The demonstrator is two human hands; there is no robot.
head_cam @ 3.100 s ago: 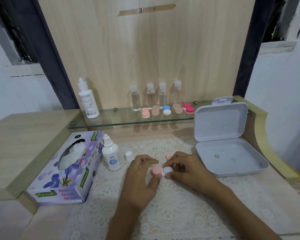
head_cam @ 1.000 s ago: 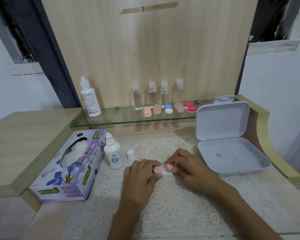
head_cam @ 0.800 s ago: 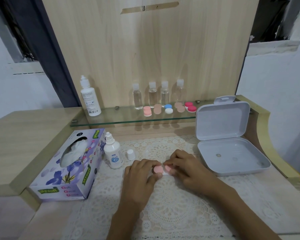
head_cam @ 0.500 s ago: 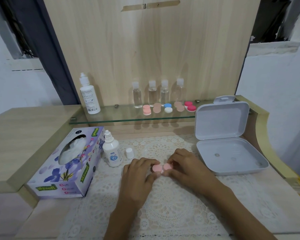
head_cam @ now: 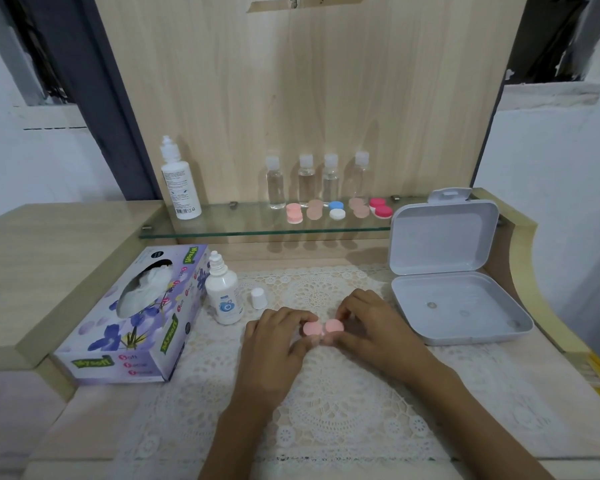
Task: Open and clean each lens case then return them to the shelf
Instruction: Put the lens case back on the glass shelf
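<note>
A person's left hand (head_cam: 274,344) and right hand (head_cam: 374,327) meet over a cream lace mat (head_cam: 326,410) on a wooden desk, both gripping 1 pink lens case (head_cam: 317,329). The case lies at the center of the scene, low over the mat, its 2 round caps side by side and both screwed on. The left hand's curled fingers and thumb pinch the cap at 9 o'clock; the right hand's curled fingers and thumb pinch the cap at 3 o'clock.

From the case, a small white dropper bottle (head_cam: 223,292) stands uncapped at 10 o'clock, its loose white cap (head_cam: 258,298) just beside it on the mat. A purple tissue box (head_cam: 132,317) sits beyond the bottle at 9 o'clock, touching it. An open white hinged box (head_cam: 440,237) rests at 3 o'clock, lid upright.

At 12 o'clock a glass shelf (head_cam: 243,223) carries a tall white bottle (head_cam: 180,181), 4 small clear bottles (head_cam: 306,183) in a row, and in front of them 5 more cases (head_cam: 336,210): pink, beige, blue-and-white, beige and red.
</note>
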